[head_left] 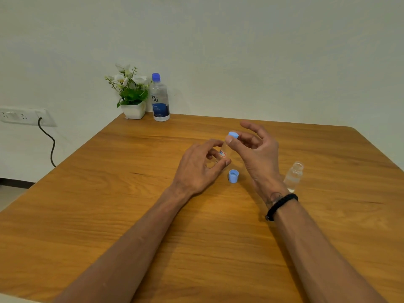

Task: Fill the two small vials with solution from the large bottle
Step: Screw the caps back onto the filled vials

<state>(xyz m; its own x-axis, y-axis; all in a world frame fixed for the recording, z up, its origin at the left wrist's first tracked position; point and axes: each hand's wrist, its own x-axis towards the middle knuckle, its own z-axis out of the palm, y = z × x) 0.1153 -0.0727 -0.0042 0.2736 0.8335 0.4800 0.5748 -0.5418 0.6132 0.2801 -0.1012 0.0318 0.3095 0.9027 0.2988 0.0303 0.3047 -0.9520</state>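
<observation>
Hands meet on one vial (224, 152): left hand (200, 166) grips its body, right hand (254, 149) pinches its blue cap (233, 135). Second vial (294, 176) stands open beside the right wrist; a careless sweep could topple it. Large bottle (160, 98) waits far beyond both hands.

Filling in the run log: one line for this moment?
left hand: holds vial | right hand: pinches its cap | second vial: open | large bottle: capped

Two vials (224, 150) (294, 176), two blue caps (233, 135) (233, 176), one large bottle (160, 99), one plant (131, 92).
</observation>
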